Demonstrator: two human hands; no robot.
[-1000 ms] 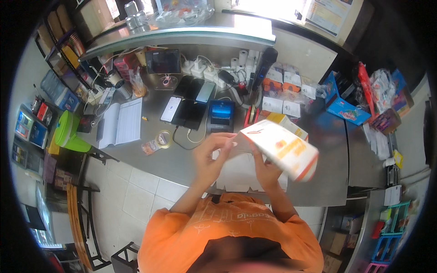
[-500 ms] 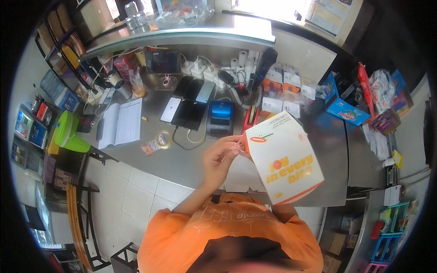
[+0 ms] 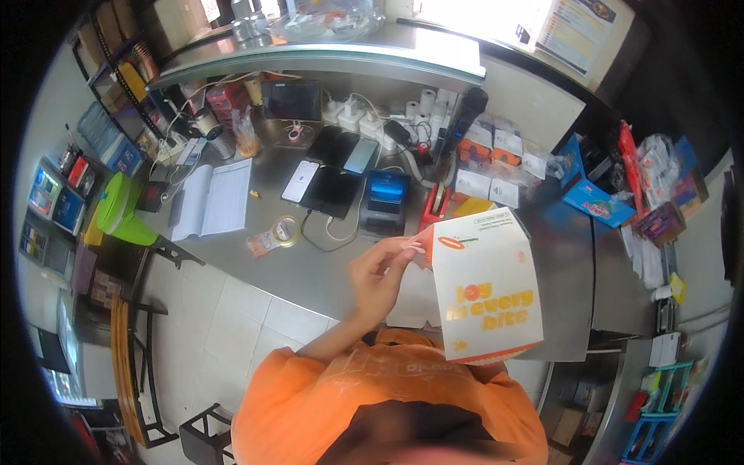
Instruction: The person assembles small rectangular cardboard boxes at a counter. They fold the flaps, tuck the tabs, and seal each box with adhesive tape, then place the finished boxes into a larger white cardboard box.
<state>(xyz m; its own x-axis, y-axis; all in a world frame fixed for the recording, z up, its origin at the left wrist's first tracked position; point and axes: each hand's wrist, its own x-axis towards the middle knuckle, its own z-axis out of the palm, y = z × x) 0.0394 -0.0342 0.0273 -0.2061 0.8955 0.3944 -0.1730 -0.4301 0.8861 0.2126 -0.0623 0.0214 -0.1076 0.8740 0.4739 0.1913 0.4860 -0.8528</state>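
A white paper food box (image 3: 492,287) with orange edges and yellow lettering is held up over the counter's near edge, before my chest. My left hand (image 3: 377,275) is closed in a pinch at the box's upper left corner, at its orange side. A small pale piece, perhaps a tab of the box, shows at the fingertips. My right hand is out of sight behind the box, so its grip does not show.
On the steel counter (image 3: 271,267) lie an open notebook (image 3: 225,198), a tape roll (image 3: 285,231), phones (image 3: 300,181), a small printer (image 3: 385,203) and a red tape dispenser (image 3: 435,205). Packets (image 3: 488,186) and a blue carton (image 3: 593,198) stand right. A green bin (image 3: 124,209) is left.
The box has turned more upright, and its lower end has swung left. My left hand stays pinched at its corner. The whole view has shifted slightly.
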